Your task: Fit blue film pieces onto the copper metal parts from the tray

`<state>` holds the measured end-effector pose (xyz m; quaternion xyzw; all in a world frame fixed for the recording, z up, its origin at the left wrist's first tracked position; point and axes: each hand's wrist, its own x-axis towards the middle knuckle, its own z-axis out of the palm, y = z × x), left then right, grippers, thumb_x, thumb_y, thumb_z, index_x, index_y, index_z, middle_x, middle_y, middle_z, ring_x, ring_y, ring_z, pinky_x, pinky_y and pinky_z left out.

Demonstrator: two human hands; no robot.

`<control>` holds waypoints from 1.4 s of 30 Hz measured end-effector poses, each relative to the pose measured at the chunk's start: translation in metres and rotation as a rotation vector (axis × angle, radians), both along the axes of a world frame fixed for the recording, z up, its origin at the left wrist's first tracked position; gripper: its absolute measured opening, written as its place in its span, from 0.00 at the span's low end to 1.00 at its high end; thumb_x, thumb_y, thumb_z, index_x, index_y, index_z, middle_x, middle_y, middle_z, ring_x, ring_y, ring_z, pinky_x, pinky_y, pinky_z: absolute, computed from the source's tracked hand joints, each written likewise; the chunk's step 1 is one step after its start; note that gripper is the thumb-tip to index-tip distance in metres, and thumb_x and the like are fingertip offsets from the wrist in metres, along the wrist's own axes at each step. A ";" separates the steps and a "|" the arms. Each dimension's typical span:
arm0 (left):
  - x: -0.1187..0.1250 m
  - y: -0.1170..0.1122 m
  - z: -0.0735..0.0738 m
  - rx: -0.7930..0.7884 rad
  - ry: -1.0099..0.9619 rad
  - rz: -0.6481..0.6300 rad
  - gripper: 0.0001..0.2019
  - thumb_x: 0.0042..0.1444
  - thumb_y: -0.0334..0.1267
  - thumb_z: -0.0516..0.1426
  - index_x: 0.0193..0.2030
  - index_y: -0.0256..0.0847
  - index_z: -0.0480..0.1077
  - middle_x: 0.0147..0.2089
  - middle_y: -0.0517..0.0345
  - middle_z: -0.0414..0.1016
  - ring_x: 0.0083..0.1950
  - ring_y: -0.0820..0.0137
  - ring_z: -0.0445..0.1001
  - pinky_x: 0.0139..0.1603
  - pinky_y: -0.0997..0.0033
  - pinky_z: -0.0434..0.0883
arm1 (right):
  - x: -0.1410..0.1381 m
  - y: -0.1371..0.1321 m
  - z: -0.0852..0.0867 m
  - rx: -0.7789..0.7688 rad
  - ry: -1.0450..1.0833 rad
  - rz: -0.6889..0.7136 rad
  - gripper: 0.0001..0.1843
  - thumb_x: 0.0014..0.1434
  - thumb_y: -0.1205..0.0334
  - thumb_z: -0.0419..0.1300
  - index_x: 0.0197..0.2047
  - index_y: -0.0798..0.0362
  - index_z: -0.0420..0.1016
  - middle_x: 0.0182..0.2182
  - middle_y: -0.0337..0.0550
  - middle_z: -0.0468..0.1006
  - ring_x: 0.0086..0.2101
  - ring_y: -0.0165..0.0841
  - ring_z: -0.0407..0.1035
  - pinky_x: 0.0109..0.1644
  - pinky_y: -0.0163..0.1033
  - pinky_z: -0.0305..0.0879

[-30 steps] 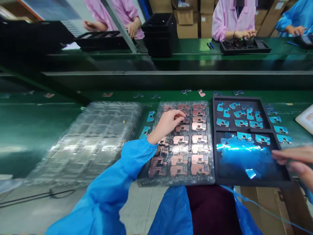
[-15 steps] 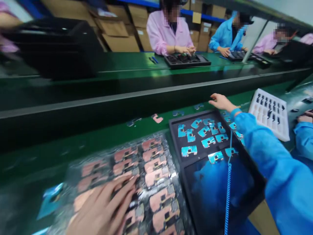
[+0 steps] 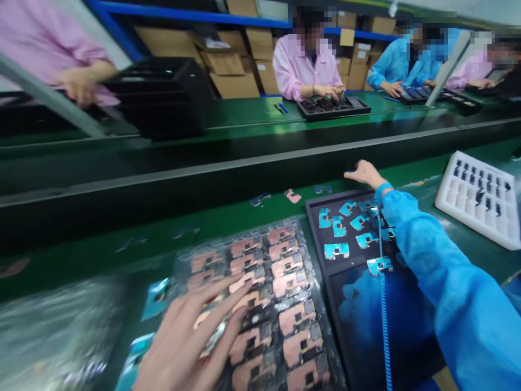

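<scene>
My left hand (image 3: 195, 336) lies over a clear plastic tray (image 3: 303, 255), its fingers stretched out and slightly spread. Rows of copper-coloured circuit boards (image 3: 299, 317) fill the tray's pockets. Beyond the far edge of a black tray (image 3: 334, 293), my right hand (image 3: 366, 175) is closed in a pinch low over the green surface. A dark edge shows at its fingertips, seemingly a small circuit board (image 3: 359, 164), mostly hidden. Several blue-coated boards (image 3: 337, 250) lie in the far part of the black tray. A coiled blue cord (image 3: 385, 326) runs down from my right wrist.
Loose boards (image 3: 292, 196) lie along the green bench (image 3: 228, 203). A white tray (image 3: 499, 225) with black parts stands at right. More blue pieces (image 3: 157, 298) sit left of the clear tray. Co-workers (image 3: 305, 70) and a black bin (image 3: 163, 98) are across a raised divider.
My view has swung left, so things sit further right. My right hand's fingers have closed where a loose board lay, and that board no longer shows on the bench. My left hand stays over the tray.
</scene>
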<state>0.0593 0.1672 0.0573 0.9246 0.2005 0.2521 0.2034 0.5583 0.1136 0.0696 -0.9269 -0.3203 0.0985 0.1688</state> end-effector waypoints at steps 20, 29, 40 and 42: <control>0.039 -0.168 0.023 -1.195 -0.460 0.356 0.10 0.58 0.42 0.72 0.46 0.44 0.87 0.42 0.53 0.88 0.41 0.60 0.86 0.45 0.66 0.84 | -0.294 -0.190 0.011 0.763 0.605 0.542 0.04 0.67 0.59 0.70 0.42 0.48 0.81 0.35 0.40 0.79 0.32 0.32 0.75 0.30 0.34 0.78; 0.040 -0.187 0.015 -1.115 -0.419 0.300 0.19 0.64 0.42 0.68 0.62 0.48 0.84 0.59 0.52 0.86 0.54 0.57 0.86 0.54 0.65 0.84 | -0.323 -0.196 -0.014 1.005 0.503 0.299 0.07 0.65 0.61 0.67 0.34 0.48 0.75 0.30 0.39 0.77 0.29 0.32 0.72 0.27 0.34 0.71; 0.040 -0.195 0.003 -1.189 -0.484 0.379 0.17 0.58 0.45 0.73 0.52 0.43 0.87 0.48 0.50 0.89 0.47 0.57 0.88 0.52 0.62 0.85 | -0.321 -0.206 -0.012 0.980 0.431 0.319 0.05 0.71 0.59 0.65 0.40 0.48 0.81 0.37 0.43 0.82 0.36 0.35 0.77 0.31 0.37 0.79; 0.039 -0.194 0.005 -1.247 -0.468 0.313 0.18 0.57 0.45 0.74 0.52 0.43 0.87 0.52 0.49 0.89 0.52 0.56 0.87 0.56 0.61 0.84 | -0.320 -0.208 -0.014 0.969 0.477 0.276 0.08 0.71 0.57 0.65 0.39 0.48 0.80 0.35 0.41 0.81 0.34 0.34 0.77 0.32 0.36 0.79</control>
